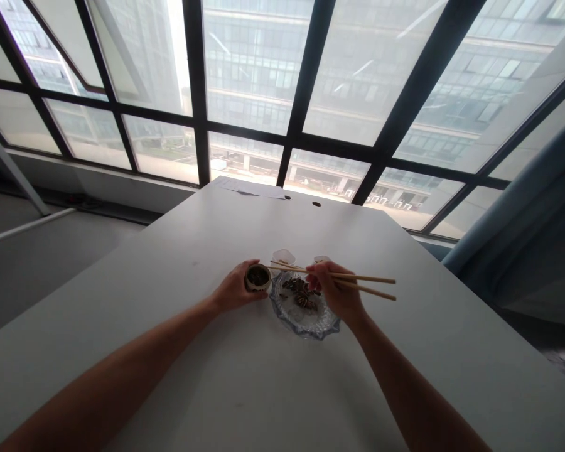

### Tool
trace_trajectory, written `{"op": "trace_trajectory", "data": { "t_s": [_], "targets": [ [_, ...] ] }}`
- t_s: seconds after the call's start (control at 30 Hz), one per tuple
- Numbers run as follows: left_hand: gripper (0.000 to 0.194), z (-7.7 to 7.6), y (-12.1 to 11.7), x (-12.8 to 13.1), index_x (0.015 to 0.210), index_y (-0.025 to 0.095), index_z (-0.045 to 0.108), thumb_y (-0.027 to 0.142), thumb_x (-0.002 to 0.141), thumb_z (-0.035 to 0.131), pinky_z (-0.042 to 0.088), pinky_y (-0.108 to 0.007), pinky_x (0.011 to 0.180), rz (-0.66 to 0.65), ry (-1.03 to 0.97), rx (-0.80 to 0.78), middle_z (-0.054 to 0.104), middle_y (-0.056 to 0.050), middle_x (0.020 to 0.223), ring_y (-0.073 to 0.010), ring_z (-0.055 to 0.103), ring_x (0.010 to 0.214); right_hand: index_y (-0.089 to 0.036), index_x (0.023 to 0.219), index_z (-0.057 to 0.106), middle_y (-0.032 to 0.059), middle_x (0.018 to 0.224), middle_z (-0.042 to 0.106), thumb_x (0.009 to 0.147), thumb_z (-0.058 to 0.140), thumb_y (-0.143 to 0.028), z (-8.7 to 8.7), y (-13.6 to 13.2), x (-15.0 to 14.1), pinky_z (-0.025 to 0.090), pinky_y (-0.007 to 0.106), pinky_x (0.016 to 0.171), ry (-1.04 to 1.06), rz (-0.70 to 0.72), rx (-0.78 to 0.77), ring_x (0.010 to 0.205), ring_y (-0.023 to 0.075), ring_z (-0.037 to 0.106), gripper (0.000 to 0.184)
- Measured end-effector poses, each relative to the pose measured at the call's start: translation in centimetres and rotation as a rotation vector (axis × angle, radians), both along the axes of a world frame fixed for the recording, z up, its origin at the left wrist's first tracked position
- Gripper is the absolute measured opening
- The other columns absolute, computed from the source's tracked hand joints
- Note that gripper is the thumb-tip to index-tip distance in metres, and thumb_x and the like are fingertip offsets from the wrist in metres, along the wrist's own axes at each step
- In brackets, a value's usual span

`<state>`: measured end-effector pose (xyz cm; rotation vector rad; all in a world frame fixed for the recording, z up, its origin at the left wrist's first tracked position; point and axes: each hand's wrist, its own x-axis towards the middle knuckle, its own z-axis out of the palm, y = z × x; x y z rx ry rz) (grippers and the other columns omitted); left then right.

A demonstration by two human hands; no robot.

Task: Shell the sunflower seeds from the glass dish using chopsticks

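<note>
Left fingers (257, 295) clamped on round brown cup (258, 278), right fingers (316, 270) on tan wooden chopsticks (376, 279), clear scalloped dish (317, 330) between, inside edges of white desk (202, 376)

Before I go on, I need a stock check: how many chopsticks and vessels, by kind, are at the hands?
Chopsticks: 2
Round cup, in the left hand: 1
Clear scalloped plate: 1
Small clear dishes: 2
Total: 6

The right hand (338, 291) partly hides a dish (321, 258), the bottom edge crops both forearms (155, 345), and the cup (258, 289) holds something indistinct.
</note>
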<state>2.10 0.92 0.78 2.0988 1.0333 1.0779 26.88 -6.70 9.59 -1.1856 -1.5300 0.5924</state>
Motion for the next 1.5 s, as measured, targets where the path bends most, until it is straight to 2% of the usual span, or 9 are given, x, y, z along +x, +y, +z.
{"op": "trace_trajectory", "data": {
  "t_s": [0.1,0.2,0.3,0.53,0.77,1.07,1.23,1.4,1.5],
  "targets": [
    [0.081,0.1,0.0,-0.1,0.134,0.019,0.052,0.046,0.064,0.085,0.05,-0.047,0.102,0.009,0.016,0.001,0.065,-0.015,0.128,-0.0327,0.063,0.117,-0.019,0.068,0.065,0.0036,0.048,0.061,0.082,0.052,-0.08,1.7,-0.3,2.6,0.044,0.026,0.038,0.035,-0.135,-0.041,0.038,0.0147,0.054,0.064],
    [0.081,0.2,-0.1,-0.1,0.134,0.018,0.052,0.048,0.065,0.084,0.05,-0.047,0.102,0.008,0.023,-0.005,0.065,-0.015,0.128,-0.0329,0.064,0.117,-0.018,0.058,0.062,0.0027,0.04,0.055,0.077,0.058,-0.082,2.9,-0.9,4.8,0.036,0.023,0.032,-0.127,-0.023,-0.23,0.032,0.0125,0.048,0.066],
    [0.081,0.5,-0.2,-0.2,0.134,0.018,0.051,0.049,0.066,0.083,0.051,-0.047,0.102,0.009,0.027,-0.018,0.065,-0.015,0.128,-0.0329,0.064,0.116,-0.018,0.058,0.062,0.0026,0.041,0.057,0.078,0.059,-0.079,2.7,-1.0,5.5,0.037,0.022,0.033,-0.242,0.104,-0.366,0.032,0.0122,0.049,0.064],
    [0.08,0.7,-0.4,-0.3,0.133,0.019,0.052,0.047,0.066,0.083,0.052,-0.046,0.101,0.016,0.032,-0.025,0.067,-0.013,0.125,-0.0316,0.066,0.113,-0.02,0.065,0.063,0.0017,0.048,0.06,0.086,0.056,-0.072,0.0,0.4,5.1,0.042,0.023,0.036,-0.242,-0.002,-0.198,0.039,0.0146,0.055,0.057],
    [0.079,0.8,-0.4,-0.2,0.133,0.019,0.053,0.049,0.067,0.082,0.053,-0.045,0.099,0.026,0.029,-0.031,0.068,-0.013,0.123,-0.0314,0.067,0.112,-0.019,0.066,0.064,0.0037,0.05,0.061,0.087,0.05,-0.077,0.6,0.0,5.0,0.044,0.025,0.041,-0.184,-0.149,-0.028,0.042,0.0153,0.056,0.063],
    [0.08,0.8,-0.5,-0.3,0.134,0.017,0.05,0.051,0.068,0.081,0.053,-0.046,0.1,0.023,0.043,-0.053,0.067,-0.014,0.126,-0.0316,0.066,0.113,-0.019,0.066,0.063,0.0028,0.05,0.06,0.088,0.052,-0.074,-0.2,0.4,4.8,0.044,0.025,0.041,-0.237,-0.094,-0.068,0.043,0.0156,0.056,0.06],
    [0.08,0.7,-0.4,-0.3,0.134,0.018,0.051,0.051,0.068,0.081,0.052,-0.046,0.101,0.028,0.041,-0.047,0.068,-0.014,0.125,-0.0317,0.066,0.114,-0.019,0.07,0.065,0.0025,0.05,0.061,0.084,0.055,-0.076,-0.2,0.5,4.8,0.045,0.025,0.039,-0.138,-0.117,-0.08,0.041,0.015,0.056,0.06],
    [0.079,0.6,-0.3,-0.2,0.133,0.017,0.052,0.05,0.067,0.081,0.053,-0.045,0.099,0.033,0.035,-0.027,0.068,-0.014,0.123,-0.032,0.067,0.112,-0.016,0.068,0.066,0.0039,0.047,0.061,0.074,0.065,-0.077,-0.2,1.4,5.7,0.042,0.024,0.032,0.177,-0.305,-0.167,0.034,0.0137,0.053,0.062],
    [0.08,0.6,-0.3,-0.2,0.133,0.016,0.052,0.05,0.067,0.081,0.053,-0.046,0.099,0.035,0.035,-0.03,0.068,-0.015,0.122,-0.0327,0.067,0.112,-0.015,0.066,0.066,0.0037,0.044,0.06,0.069,0.07,-0.075,-0.3,1.8,6.1,0.04,0.022,0.029,0.307,-0.352,-0.199,0.031,0.0128,0.051,0.06]
  ]
}}
